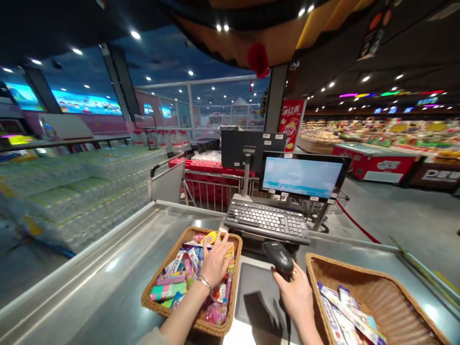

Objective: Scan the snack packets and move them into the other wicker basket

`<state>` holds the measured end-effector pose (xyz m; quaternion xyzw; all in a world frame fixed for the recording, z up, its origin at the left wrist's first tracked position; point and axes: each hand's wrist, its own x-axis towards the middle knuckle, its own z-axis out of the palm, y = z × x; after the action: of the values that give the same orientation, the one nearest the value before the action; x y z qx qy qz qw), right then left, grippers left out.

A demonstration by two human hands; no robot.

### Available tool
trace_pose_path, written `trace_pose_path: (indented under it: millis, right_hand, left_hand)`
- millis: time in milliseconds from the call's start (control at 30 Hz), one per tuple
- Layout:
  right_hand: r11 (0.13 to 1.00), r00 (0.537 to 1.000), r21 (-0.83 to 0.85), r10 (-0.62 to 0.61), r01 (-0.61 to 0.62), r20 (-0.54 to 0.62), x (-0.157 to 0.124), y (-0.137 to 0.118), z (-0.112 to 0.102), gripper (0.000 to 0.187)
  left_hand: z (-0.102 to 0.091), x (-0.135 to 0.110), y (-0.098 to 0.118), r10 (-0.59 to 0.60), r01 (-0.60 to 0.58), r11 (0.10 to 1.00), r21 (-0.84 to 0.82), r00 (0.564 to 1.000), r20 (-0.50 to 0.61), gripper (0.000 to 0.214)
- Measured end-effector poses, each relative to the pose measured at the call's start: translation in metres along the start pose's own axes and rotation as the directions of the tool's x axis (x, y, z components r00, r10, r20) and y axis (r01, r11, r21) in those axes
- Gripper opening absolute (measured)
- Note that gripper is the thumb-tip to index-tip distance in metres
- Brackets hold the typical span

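My left hand (215, 261) reaches into the left wicker basket (154, 287), fingers spread over several colourful small packets (176, 278); nothing is gripped that I can see. A bracelet sits on that wrist. My right hand (294, 292) is wrapped round the handle of a black handheld barcode scanner (278, 256), held over the dark scan pad (255, 297) between the baskets. The right wicker basket (388, 292) holds a few long white and blue packets (345, 314) at its near left side.
A steel checkout counter (108, 282) carries both baskets. Behind them stand a grey keyboard (268, 220), a lit cashier screen (302, 176) and a customer display (247, 151). Stacked bottled water (82, 191) is left; shop floor and chest freezers (377, 163) are right.
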<state>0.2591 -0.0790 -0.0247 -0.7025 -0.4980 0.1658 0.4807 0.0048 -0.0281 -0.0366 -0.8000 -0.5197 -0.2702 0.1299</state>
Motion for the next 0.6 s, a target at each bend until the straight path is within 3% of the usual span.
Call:
trace_pose_path:
  millis: [200,600]
  right_hand:
    - [0.999,0.988,0.007,0.051,-0.052,0.147,-0.011,-0.015,0.020,0.043]
    - [0.999,0.986,-0.019,-0.047,0.051,0.162,-0.022,-0.011,0.039,0.036]
  left_hand:
    - [-0.009,-0.029,-0.043,-0.119,0.115,0.990,0.086,0.992,0.037,0.042]
    - [-0.010,-0.038,-0.110,-0.241,0.217,0.964,0.152,0.957,0.161,0.041]
